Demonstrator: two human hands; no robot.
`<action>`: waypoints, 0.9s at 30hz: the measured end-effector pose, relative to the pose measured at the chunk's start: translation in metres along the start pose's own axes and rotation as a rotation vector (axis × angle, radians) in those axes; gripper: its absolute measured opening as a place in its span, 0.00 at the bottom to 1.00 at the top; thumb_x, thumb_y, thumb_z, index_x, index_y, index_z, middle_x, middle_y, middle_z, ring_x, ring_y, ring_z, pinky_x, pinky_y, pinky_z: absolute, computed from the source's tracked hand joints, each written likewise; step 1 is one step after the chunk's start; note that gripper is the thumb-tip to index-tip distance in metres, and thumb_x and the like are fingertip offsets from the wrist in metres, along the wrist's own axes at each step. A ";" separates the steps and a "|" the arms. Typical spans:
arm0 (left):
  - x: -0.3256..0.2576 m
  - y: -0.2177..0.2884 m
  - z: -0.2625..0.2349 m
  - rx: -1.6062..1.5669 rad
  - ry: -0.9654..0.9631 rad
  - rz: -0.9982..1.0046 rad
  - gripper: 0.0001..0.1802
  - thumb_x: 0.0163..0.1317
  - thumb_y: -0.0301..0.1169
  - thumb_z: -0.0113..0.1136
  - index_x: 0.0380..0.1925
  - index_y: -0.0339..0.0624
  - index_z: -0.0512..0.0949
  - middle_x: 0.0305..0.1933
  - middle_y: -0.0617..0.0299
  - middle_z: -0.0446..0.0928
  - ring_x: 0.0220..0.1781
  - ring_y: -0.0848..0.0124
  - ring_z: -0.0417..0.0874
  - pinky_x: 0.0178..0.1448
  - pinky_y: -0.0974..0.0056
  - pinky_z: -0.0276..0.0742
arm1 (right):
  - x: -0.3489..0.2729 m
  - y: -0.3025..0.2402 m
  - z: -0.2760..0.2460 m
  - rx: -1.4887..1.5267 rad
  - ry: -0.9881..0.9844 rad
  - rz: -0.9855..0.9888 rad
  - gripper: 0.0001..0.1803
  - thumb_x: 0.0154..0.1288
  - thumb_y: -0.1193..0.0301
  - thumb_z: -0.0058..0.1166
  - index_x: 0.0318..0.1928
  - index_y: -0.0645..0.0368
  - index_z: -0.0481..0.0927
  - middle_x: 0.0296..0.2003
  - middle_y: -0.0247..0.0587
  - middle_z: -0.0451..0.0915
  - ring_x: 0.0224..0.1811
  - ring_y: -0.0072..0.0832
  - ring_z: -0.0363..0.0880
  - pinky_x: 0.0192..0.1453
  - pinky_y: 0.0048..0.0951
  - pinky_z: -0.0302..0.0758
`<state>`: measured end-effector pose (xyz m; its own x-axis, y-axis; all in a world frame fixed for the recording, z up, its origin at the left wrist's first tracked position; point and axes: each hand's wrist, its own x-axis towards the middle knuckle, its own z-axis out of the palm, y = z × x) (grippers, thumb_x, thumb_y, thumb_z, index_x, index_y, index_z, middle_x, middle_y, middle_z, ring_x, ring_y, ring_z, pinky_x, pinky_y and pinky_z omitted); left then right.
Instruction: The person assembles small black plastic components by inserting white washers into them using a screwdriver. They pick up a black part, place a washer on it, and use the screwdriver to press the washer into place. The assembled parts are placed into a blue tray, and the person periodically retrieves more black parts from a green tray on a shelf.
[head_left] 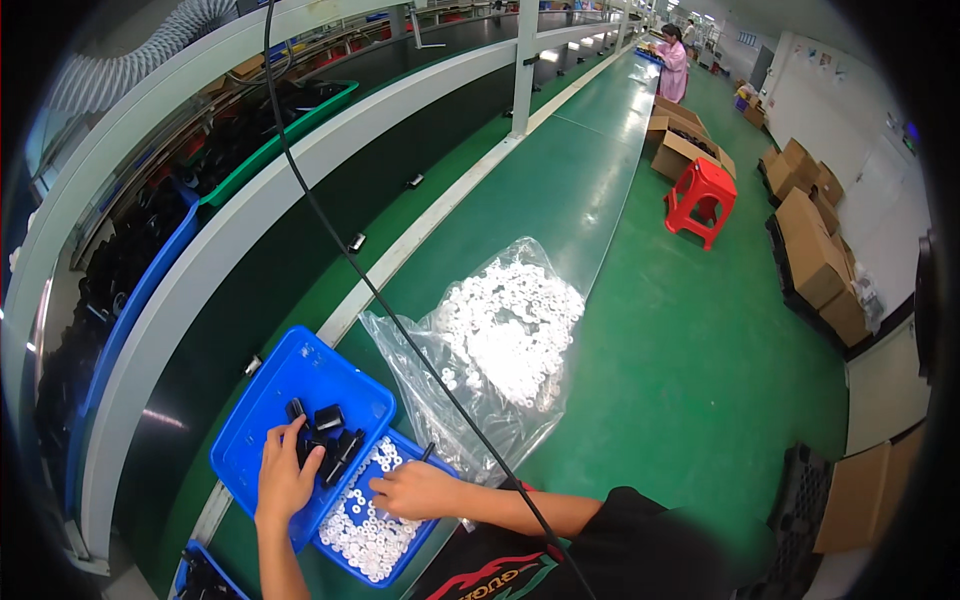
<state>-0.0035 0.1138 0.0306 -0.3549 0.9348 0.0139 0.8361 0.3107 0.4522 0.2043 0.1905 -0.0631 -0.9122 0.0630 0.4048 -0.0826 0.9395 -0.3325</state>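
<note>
My left hand [284, 480] reaches into a blue tray [345, 378], thumb and fingers apart over several black cylindrical parts [345, 455]. Its fingertips touch or nearly touch a short black part [295, 409]. My right hand [418, 490] is closed above a smaller blue tray [362, 572] of small white rings [368, 540]. Out past its knuckles pokes the dark end of a thin stick [428, 452]; the rest is mostly hidden by the hand. Just beyond, a clear plastic bag [450, 425] lies open with a heap of white rings [510, 335].
A black cable [375, 290] hangs across the view in front of the green bench [570, 180]. Left, a frame rail [300, 165] borders bins of black parts [130, 270]. To the right are a red stool [702, 200], cartons [815, 250] and a person in pink [673, 70] farther off.
</note>
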 end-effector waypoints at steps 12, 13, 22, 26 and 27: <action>-0.028 -0.020 0.003 -0.290 0.130 -0.219 0.29 0.53 0.24 0.70 0.57 0.46 0.76 0.46 0.52 0.77 0.48 0.58 0.80 0.51 0.60 0.78 | 0.009 -0.003 0.000 -0.164 0.108 0.121 0.05 0.50 0.70 0.56 0.26 0.56 0.74 0.29 0.38 0.72 0.24 0.29 0.80 0.27 0.31 0.77; -0.030 -0.021 0.001 -0.333 0.121 -0.239 0.29 0.52 0.24 0.71 0.57 0.46 0.77 0.45 0.53 0.77 0.47 0.59 0.80 0.50 0.60 0.78 | 0.009 -0.003 -0.001 -0.183 0.114 0.105 0.05 0.49 0.71 0.56 0.26 0.55 0.73 0.29 0.38 0.71 0.25 0.29 0.80 0.28 0.30 0.77; -0.093 -0.012 0.017 -0.504 0.408 -0.056 0.28 0.45 0.19 0.73 0.52 0.38 0.82 0.45 0.57 0.75 0.46 0.66 0.78 0.52 0.67 0.75 | 0.009 -0.003 -0.006 0.011 0.073 0.048 0.10 0.46 0.75 0.64 0.29 0.55 0.75 0.28 0.37 0.74 0.20 0.32 0.77 0.25 0.31 0.76; -0.104 -0.008 0.018 -0.435 0.469 0.137 0.26 0.43 0.23 0.76 0.48 0.42 0.85 0.44 0.58 0.80 0.45 0.65 0.82 0.49 0.65 0.78 | 0.012 0.001 -0.010 0.183 0.131 -0.022 0.11 0.47 0.78 0.65 0.31 0.56 0.77 0.30 0.37 0.78 0.22 0.30 0.79 0.24 0.30 0.75; -0.107 -0.009 0.020 -0.482 0.455 0.193 0.27 0.43 0.21 0.76 0.48 0.42 0.85 0.45 0.57 0.81 0.45 0.65 0.82 0.48 0.65 0.78 | 0.012 0.000 -0.012 0.226 0.159 -0.038 0.11 0.48 0.79 0.65 0.32 0.57 0.78 0.31 0.37 0.79 0.22 0.29 0.80 0.23 0.30 0.75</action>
<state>0.0353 0.0143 0.0072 -0.4467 0.7679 0.4591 0.6599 -0.0637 0.7486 0.1978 0.1955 -0.0480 -0.8336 0.0984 0.5435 -0.2191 0.8444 -0.4889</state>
